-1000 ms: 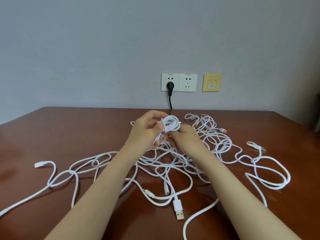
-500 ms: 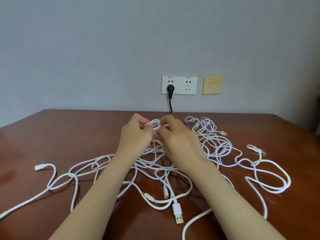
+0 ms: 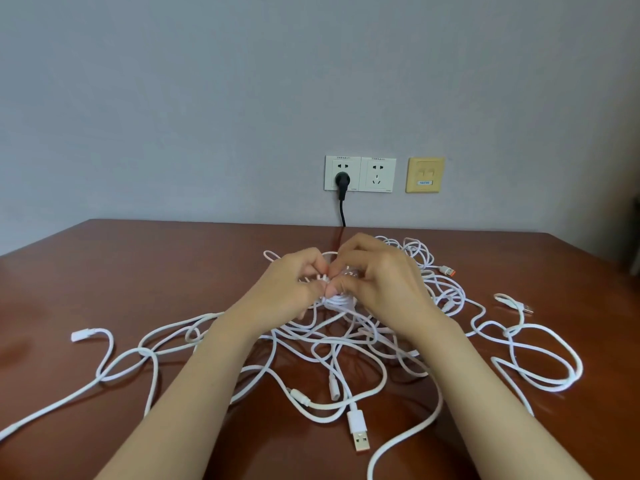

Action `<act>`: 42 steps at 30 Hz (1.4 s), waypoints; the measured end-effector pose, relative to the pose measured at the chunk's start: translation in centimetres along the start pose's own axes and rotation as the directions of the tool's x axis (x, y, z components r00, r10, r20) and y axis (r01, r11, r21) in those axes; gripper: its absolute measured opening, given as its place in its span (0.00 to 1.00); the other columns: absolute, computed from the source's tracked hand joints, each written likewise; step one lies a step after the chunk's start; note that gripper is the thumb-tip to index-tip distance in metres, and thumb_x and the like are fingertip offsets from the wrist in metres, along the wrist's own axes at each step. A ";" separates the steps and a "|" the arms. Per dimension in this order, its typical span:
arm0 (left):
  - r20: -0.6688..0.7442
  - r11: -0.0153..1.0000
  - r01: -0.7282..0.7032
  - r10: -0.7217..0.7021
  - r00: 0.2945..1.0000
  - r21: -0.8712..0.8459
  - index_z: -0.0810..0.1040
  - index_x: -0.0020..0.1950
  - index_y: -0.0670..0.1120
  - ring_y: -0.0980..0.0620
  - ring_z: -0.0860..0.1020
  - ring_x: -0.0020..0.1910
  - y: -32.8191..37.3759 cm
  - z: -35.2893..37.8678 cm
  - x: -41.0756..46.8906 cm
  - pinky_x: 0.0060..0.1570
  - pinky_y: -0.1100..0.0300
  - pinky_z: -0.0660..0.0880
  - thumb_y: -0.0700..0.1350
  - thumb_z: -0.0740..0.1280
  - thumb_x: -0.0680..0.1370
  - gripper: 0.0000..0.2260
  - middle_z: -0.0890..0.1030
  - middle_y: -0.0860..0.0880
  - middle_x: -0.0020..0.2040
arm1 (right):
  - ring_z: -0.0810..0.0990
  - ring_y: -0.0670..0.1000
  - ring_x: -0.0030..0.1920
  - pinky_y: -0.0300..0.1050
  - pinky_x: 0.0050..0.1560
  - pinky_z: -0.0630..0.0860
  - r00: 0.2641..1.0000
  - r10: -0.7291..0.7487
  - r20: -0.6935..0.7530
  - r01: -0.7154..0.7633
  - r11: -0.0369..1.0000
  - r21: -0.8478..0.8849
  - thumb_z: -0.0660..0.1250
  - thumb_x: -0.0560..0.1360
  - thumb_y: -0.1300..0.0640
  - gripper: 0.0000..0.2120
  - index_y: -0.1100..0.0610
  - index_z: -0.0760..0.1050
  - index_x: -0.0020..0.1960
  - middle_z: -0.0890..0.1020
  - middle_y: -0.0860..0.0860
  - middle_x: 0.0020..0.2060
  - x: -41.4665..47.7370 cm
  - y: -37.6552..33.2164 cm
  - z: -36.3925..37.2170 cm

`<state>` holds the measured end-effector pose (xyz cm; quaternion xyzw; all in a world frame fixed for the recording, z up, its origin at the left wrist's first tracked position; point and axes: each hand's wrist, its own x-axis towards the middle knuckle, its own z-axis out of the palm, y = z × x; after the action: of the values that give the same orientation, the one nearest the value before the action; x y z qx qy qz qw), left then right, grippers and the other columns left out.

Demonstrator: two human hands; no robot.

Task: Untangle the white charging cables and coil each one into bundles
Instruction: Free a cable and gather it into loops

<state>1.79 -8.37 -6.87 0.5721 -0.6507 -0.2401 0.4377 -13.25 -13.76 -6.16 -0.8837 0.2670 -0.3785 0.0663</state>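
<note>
Left hand (image 3: 287,287): reaching forward, our fingers (image 3: 310,259) curled, pinching the coil (image 3: 341,300).
Right hand (image 3: 382,282): touching the left, our fingers curled round the same coil.

We count two hands, left hand (image 3: 287,289) and right hand (image 3: 384,285), one coiled bundle (image 3: 341,301), white cables (image 3: 147,352) too tangled to number, one USB-A plug (image 3: 358,433), one orange-tipped connector (image 3: 449,270), two wall sockets (image 3: 377,168), one black plug (image 3: 342,180), one yellow wall plate (image 3: 425,174), one table (image 3: 173,271).

Forearms extended, left hand (image 3: 287,284) and right hand (image 3: 385,279) together, fingers curled, pinching cable coil (image 3: 341,301)
</note>
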 end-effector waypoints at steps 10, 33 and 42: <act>0.164 0.981 -0.070 0.100 0.981 -0.180 0.73 0.43 0.46 0.57 0.65 0.20 0.6 -0.1 -0.4 0.23 0.68 0.64 0.39 0.71 0.74 0.07 0.77 0.57 0.29 | 0.75 0.42 0.30 0.33 0.35 0.72 0.937 0.315 0.149 -0.339 0.729 0.595 0.77 0.61 0.65 0.11 0.53 0.78 0.36 0.79 0.45 0.27 0.2 0.2 -1.7; 0.000 0.437 0.065 -0.148 0.989 -0.897 0.72 0.46 0.47 0.58 0.63 0.16 1.0 0.0 0.6 0.16 0.73 0.57 0.36 0.53 0.78 0.10 0.77 0.45 0.32 | 0.77 0.45 0.29 0.37 0.33 0.74 0.902 0.426 -0.075 -0.252 0.659 0.708 0.65 0.75 0.64 0.07 0.54 0.79 0.44 0.82 0.52 0.33 0.2 -1.8 2.0; -0.044 0.624 0.014 -0.078 0.996 -0.782 0.69 0.50 0.45 0.58 0.63 0.19 1.3 0.7 0.5 0.19 0.69 0.56 0.49 0.53 0.81 0.10 0.72 0.49 0.31 | 0.76 0.38 0.32 0.29 0.36 0.68 0.946 0.271 -0.179 -0.150 0.853 0.501 0.66 0.75 0.61 0.07 0.54 0.78 0.51 0.76 0.42 0.31 0.0 -1.8 1.6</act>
<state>0.50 -8.65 -6.03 0.3508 -0.4512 -0.4882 0.6595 -11.37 -12.32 -6.73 -0.7514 0.2666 -0.5285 0.2917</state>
